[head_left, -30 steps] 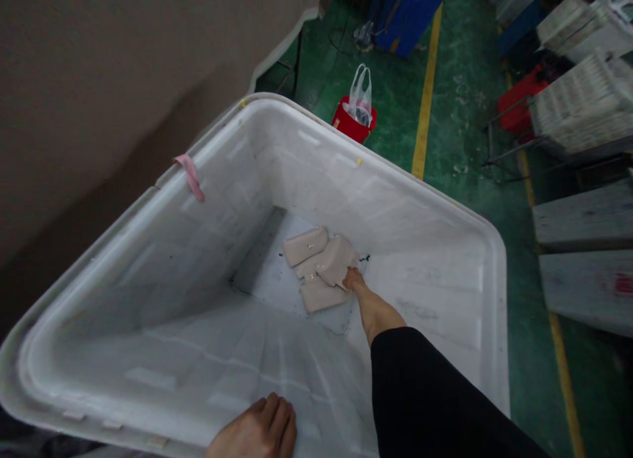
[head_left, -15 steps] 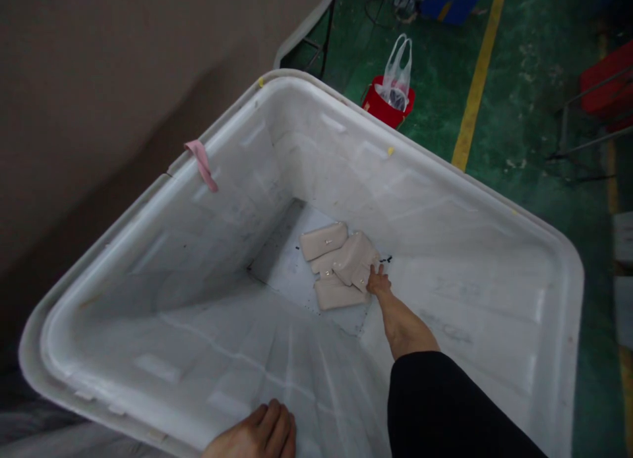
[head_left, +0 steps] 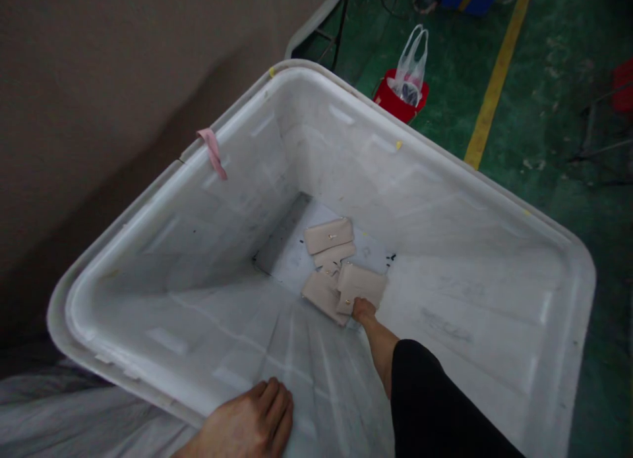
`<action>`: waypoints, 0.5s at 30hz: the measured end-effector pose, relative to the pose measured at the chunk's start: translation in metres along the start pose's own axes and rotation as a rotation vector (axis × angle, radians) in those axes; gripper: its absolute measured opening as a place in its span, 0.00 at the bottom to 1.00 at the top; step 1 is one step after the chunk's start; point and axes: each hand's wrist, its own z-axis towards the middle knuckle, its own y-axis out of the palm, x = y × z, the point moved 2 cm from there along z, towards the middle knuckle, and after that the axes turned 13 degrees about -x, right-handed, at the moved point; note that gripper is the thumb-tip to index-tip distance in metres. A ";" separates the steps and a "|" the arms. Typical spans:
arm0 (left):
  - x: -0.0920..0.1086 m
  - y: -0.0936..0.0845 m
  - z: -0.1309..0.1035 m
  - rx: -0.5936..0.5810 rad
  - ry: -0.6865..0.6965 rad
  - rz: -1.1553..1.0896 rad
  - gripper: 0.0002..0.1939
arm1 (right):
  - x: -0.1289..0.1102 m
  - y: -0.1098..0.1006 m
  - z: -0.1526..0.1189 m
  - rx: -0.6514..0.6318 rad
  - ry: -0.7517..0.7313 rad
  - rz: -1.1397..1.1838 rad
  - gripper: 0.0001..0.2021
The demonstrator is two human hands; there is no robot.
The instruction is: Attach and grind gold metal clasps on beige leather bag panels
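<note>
Deep inside a large white plastic bin (head_left: 475,207), my right hand (head_left: 364,309) is closed on the lower edge of a beige wallet (head_left: 363,283) with a small metal clasp. That wallet overlaps another beige wallet (head_left: 322,294) to its left. Farther back on the bin floor lies one more wallet (head_left: 330,234), over a beige piece that it partly covers. My left hand (head_left: 254,418) is closed over the bin's near rim, its fingers bent down the inner wall. The right thumb and fingertips are partly hidden.
A pink strip (head_left: 213,153) hangs over the bin's left rim. Beyond the bin, a red bucket (head_left: 393,102) holds a clear plastic bag (head_left: 413,59) on the green floor. A yellow line (head_left: 499,76) crosses the floor. Grey cloth (head_left: 89,405) lies beside the near left rim.
My right hand has taken hold of a beige wallet and drawn it nearer, off the others behind. The near-left wallet has turned. My left hand stays at the rim; the view has shifted slightly.
</note>
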 end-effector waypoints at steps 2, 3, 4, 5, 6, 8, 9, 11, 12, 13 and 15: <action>0.000 0.001 0.001 0.006 0.001 0.013 0.10 | -0.014 0.010 -0.015 0.055 -0.037 0.036 0.12; 0.000 0.001 0.001 0.001 0.001 0.016 0.10 | -0.022 0.011 -0.023 0.094 -0.062 0.059 0.12; 0.000 0.000 0.002 -0.006 0.004 0.020 0.10 | -0.029 0.008 -0.030 0.139 -0.091 0.086 0.11; -0.001 -0.001 0.002 -0.013 0.008 0.025 0.09 | -0.035 0.002 -0.036 0.191 -0.125 0.116 0.11; -0.001 -0.003 0.003 -0.016 0.013 0.031 0.09 | -0.042 -0.006 -0.043 0.245 -0.165 0.152 0.11; -0.001 -0.006 0.003 -0.018 0.021 0.042 0.08 | -0.052 -0.029 -0.055 0.353 -0.261 0.237 0.12; -0.001 -0.007 0.003 -0.017 0.022 0.045 0.07 | -0.057 -0.043 -0.061 0.400 -0.318 0.287 0.13; 0.000 -0.008 0.003 -0.016 0.021 0.051 0.06 | -0.066 -0.070 -0.069 0.473 -0.440 0.398 0.15; 0.000 -0.008 0.004 -0.016 0.020 0.053 0.06 | -0.072 -0.083 -0.071 0.496 -0.500 0.457 0.15; 0.000 -0.008 0.004 -0.015 0.018 0.053 0.05 | -0.078 -0.093 -0.071 0.509 -0.554 0.518 0.16; 0.000 -0.009 0.004 -0.011 0.017 0.051 0.05 | -0.094 -0.108 -0.066 0.512 -0.627 0.637 0.19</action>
